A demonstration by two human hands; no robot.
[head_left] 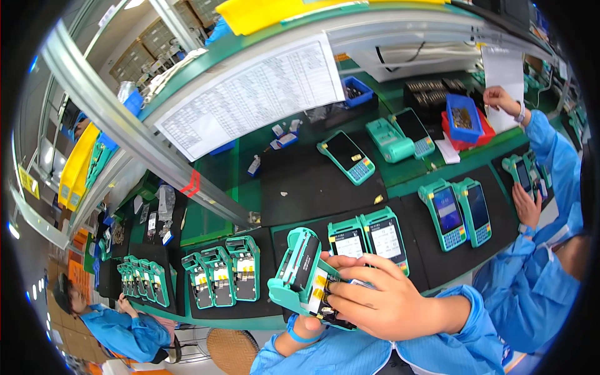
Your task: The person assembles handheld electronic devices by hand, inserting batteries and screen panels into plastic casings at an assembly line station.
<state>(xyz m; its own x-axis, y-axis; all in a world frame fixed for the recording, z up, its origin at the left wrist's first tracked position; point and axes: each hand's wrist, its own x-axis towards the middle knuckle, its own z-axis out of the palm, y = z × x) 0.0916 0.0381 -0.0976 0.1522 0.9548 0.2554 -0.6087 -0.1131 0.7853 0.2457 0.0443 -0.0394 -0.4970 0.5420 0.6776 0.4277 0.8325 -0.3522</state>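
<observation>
I hold a teal handheld payment terminal (299, 270) face down, its back open and its printer lid swung out. My left hand (310, 323), with a blue wrist strap, supports it from below. My right hand (375, 299) lies across its lower half, fingers pressing at the yellow-labelled inside of the open back. Just behind it, two finished terminals (369, 237) lie screen up on a black mat.
Three open-backed terminals (222, 274) lie on the mat to my left, several more (140, 281) beyond them. Two terminals (459, 212) lie to the right, by a co-worker's hands (526, 206). A blue parts bin (464, 119) and a paper chart (250, 100) stand at the back.
</observation>
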